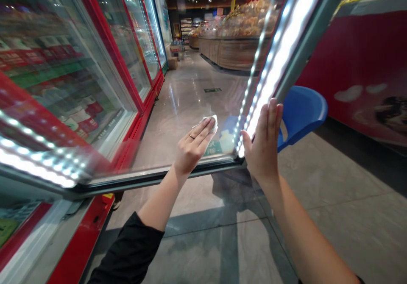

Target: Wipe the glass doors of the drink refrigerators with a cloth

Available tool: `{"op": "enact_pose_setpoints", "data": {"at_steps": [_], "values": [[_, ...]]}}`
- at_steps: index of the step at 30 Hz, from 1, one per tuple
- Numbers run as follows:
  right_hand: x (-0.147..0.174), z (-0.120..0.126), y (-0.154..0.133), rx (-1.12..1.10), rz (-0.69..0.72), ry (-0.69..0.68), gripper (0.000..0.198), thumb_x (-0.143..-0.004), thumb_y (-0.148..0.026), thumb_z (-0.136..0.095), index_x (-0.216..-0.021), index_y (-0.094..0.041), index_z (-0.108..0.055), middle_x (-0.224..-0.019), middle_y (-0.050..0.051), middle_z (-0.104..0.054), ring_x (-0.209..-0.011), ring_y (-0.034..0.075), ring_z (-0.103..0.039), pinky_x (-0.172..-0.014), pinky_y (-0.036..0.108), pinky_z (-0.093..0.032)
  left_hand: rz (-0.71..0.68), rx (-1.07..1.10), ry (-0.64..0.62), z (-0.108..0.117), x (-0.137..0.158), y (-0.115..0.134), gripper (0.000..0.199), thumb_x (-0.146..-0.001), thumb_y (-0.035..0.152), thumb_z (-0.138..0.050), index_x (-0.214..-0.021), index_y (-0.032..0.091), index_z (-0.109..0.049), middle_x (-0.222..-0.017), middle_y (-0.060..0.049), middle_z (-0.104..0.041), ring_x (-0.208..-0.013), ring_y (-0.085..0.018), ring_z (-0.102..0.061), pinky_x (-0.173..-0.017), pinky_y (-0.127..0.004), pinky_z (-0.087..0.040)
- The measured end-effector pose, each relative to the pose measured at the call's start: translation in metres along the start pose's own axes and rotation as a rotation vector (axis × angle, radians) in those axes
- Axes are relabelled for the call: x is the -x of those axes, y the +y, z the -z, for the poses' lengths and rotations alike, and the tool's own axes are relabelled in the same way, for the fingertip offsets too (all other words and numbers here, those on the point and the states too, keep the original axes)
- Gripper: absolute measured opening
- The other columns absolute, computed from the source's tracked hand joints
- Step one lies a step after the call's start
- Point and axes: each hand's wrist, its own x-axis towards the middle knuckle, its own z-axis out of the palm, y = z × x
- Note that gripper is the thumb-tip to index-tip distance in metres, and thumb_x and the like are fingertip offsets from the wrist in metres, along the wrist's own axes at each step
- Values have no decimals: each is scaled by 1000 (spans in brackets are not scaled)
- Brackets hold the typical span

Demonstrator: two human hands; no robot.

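The left hand point(191, 149), fingers together and nearly straight, holds a white wipe point(215, 125) against the glass door point(133, 181), near its lower corner. The right hand point(265, 154), spread flat, rests against the lit side frame point(286, 46).

The left hand point(192, 146) is covering most of a white cloth point(216, 125), hiding its shape. The right hand point(265, 144) is blocking part of a blue chair point(302, 114) and of the lit door frame point(286, 38). The black left sleeve point(127, 250) is leaving the picture at the bottom, and the red cabinet point(349, 55) at the right edge. Lettering on the shelved packages point(84, 118) is blurring, and the goods point(244, 19) heaped on the far counter point(229, 51) are appearing too small to identify.
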Motion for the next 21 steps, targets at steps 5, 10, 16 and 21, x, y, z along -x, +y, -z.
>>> {"op": "enact_pose_setpoints", "data": {"at_steps": [5, 10, 16, 21], "values": [[6, -1, 12, -17, -32, -6, 91, -113, -16, -44, -182, -39, 11, -193, -2, 4, -178, 29, -2, -145, 63, -19, 26, -29, 61, -4, -9, -2, 71, -108, -2, -60, -172, 25, -45, -162, -9, -66, -152, -25, -63, -125, -43, -63], [11, -9, 12, -94, -9, -17, 92, -109, -4, -34, -182, -38, 9, -194, 0, 0, -178, 26, -8, -145, 54, -24, 65, 4, 102, -38, -29, 19, 66, -110, 0, -56, -172, 19, -45, -162, -11, -67, -156, -24, -58, -128, -42, -60], [16, -8, 14, -48, -33, 37, 94, -105, 2, -30, -182, -34, 9, -194, 5, -4, -178, 19, -2, -146, 53, -19, -17, 42, -36, -27, -9, 19, 58, -109, 1, -60, -166, 15, -53, -159, -14, -67, -152, -26, -63, -123, -43, -64], [21, -4, 23, -23, -60, 14, 99, -103, 3, -35, -182, -34, 12, -194, 7, -1, -178, 24, 0, -144, 61, -18, 82, 27, 72, -39, -28, 20, 60, -111, 1, -55, -168, 21, -53, -163, -10, -66, -156, -25, -59, -128, -45, -60]]}}
